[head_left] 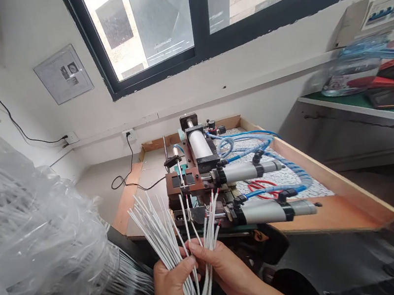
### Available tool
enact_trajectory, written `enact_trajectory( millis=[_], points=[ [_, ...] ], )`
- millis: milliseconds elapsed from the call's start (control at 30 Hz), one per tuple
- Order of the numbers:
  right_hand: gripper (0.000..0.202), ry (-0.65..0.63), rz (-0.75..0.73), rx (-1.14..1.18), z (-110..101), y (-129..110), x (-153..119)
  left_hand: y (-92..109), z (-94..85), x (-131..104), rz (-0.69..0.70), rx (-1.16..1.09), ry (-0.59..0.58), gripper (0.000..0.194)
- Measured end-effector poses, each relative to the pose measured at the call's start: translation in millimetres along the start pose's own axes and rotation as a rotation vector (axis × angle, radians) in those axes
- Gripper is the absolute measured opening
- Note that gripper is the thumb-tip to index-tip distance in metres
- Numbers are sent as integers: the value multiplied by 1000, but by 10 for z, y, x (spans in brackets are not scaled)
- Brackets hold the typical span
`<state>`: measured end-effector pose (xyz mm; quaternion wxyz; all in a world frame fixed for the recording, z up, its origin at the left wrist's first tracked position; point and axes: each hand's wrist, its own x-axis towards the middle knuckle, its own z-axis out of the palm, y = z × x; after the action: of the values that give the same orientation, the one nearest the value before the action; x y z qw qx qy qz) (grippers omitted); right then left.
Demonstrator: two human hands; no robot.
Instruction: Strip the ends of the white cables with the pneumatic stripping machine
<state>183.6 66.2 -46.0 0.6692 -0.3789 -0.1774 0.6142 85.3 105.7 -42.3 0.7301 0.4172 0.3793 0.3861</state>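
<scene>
A fanned bundle of light grey cables (160, 245) rises from my left hand (172, 288), whose fingers are closed around it. My right hand (227, 267) is closed on a smaller group of the same cables, several with reddish tips, and its thumb and fingertips pinch near single strands between the two groups. Both hands nearly touch at the middle. Just beyond the cable ends stands a pneumatic wire stripping machine (183, 182) with silver cylinders; a few cable tips overlap its front jaws in view, and contact cannot be made out.
Plastic-wrapped bundles of grey cable (38, 232) fill the left side. Blue air hoses (276, 155) curl over the wood-edged table (343, 199). At right, a green-topped shelf (354, 102) carries a plastic bottle and a phone-like dark slab. A black power cord (133, 180) runs to the wall.
</scene>
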Motion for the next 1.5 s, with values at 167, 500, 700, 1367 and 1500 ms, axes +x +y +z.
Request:
enact_trajectory(
  millis=[167, 500, 700, 1367, 1500],
  points=[
    [25, 101, -134, -82, 39, 17, -47, 13, -32, 5, -11, -43, 42, 11],
    [23, 218, -163, -77, -81, 20, 46, 22, -20, 113, -31, -3, 133, 21],
    [21, -1, -46, 4, -8, -25, 51, 51, 38, 92, -7, -23, 120, 21],
    [19, 260, -70, 187, -40, -20, 185, 136, 35, 194, 37, 13, 138, 18],
    [18, 31, -5, 137, -9, -61, 152, 101, 45, 158, 42, 47, 57, 14]
  ],
)
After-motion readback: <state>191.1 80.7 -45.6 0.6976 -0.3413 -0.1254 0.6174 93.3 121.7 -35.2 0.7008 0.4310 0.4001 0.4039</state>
